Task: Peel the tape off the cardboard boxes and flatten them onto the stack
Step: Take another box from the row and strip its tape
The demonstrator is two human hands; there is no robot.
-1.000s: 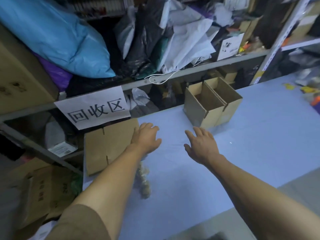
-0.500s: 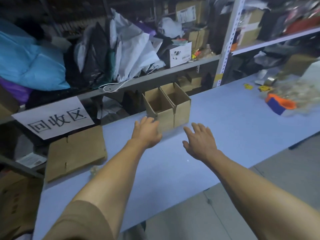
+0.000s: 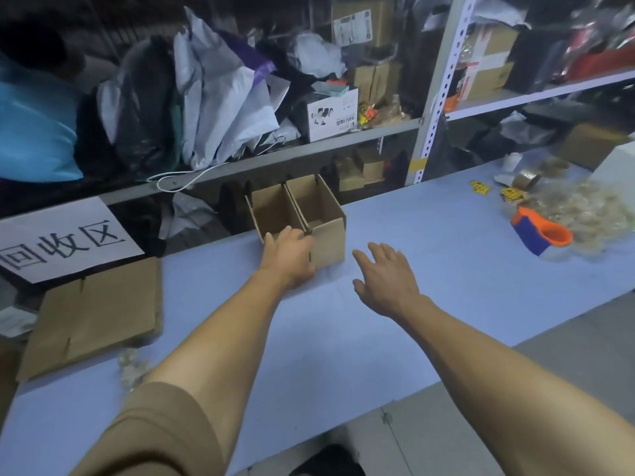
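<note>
Two open brown cardboard boxes stand side by side at the back of the blue table (image 3: pixel 429 269): a left box (image 3: pixel 271 209) and a right box (image 3: pixel 331 240). My left hand (image 3: pixel 290 257) lies against the front of the left box, fingers reaching its top rim; I cannot see them curl over it. To the right of the boxes, my right hand (image 3: pixel 386 276) hovers over the table with its fingers spread, holding nothing. The stack of flattened cardboard (image 3: pixel 92 314) lies at the table's left end.
A wad of peeled tape (image 3: pixel 132 367) lies by the stack. At the right sit an orange-and-blue tape dispenser (image 3: pixel 539 235), a tape roll (image 3: pixel 527 180) and a heap of crumpled tape (image 3: pixel 584 211). Cluttered shelves (image 3: pixel 309 146) and a paper sign (image 3: pixel 65 238) line the back.
My left hand has left the flattened stack and moved right to the front of the left box. My right hand travelled along, still spread. The view has swung to the right.
</note>
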